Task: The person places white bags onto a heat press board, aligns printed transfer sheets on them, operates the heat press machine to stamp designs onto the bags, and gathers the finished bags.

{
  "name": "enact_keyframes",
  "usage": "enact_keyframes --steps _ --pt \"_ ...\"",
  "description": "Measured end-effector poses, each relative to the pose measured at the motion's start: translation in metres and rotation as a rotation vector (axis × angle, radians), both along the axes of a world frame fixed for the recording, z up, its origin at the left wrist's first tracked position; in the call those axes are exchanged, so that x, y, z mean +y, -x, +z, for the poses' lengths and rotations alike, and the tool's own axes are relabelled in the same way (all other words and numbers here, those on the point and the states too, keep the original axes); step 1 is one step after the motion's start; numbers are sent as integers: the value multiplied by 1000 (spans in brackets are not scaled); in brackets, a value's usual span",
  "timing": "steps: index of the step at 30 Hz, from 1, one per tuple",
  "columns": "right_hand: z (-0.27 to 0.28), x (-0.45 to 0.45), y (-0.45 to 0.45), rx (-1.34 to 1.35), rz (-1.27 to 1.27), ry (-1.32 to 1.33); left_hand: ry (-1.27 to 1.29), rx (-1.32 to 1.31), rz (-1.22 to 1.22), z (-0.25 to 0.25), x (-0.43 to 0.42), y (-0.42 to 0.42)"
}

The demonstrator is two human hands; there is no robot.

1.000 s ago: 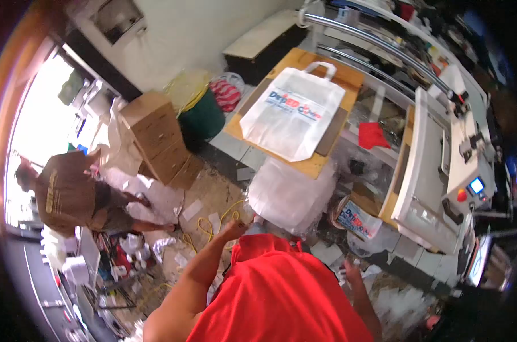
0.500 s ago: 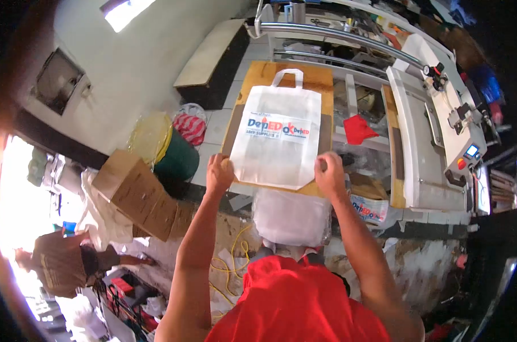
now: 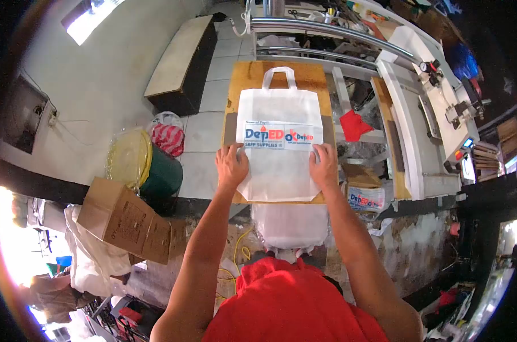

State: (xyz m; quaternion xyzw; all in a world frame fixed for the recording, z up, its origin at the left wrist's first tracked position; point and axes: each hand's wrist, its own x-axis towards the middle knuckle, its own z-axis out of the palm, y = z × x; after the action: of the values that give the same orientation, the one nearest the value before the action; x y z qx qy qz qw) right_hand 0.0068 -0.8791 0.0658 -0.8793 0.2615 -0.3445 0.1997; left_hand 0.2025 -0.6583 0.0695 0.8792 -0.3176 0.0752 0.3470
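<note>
A white tote bag [image 3: 278,176] with looped handles lies flat, handles pointing away from me. Blue and red print, reading "DepED" and "SBFP SUPPLIES", sits inside a faint rectangular sheet or panel [image 3: 295,125] across its middle. Under the bag is a brown-topped board [image 3: 250,74]. My left hand [image 3: 231,166] rests at the bag's left edge, fingers bent and slightly apart, fingertips near the print's lower left corner. At the opposite edge, my right hand [image 3: 324,166] touches the bag in a similar way, beside the print's lower right corner. Both palms face down.
On the right stands a white press machine [image 3: 432,131] with gauge and small screen; a red cloth piece [image 3: 356,126] hangs on its frame. A metal bar [image 3: 332,29] crosses behind. Left are a green bin [image 3: 163,174] and cardboard box [image 3: 124,219]. Wrapped white material [image 3: 290,225] sits below the board.
Both hands have moved from the bag's bottom corners up along its sides to the print's level. The bag now lies straighter on the board. My view has shifted slightly.
</note>
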Motion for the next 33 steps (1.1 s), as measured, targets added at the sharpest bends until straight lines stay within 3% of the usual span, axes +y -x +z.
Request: enact_keyframes --steps 29,33 --pt "-2 3 -1 -14 -51 54 39 -96 -33 -4 6 -5" --pt "-5 4 -2 -29 -62 83 128 8 -73 -6 12 -15"
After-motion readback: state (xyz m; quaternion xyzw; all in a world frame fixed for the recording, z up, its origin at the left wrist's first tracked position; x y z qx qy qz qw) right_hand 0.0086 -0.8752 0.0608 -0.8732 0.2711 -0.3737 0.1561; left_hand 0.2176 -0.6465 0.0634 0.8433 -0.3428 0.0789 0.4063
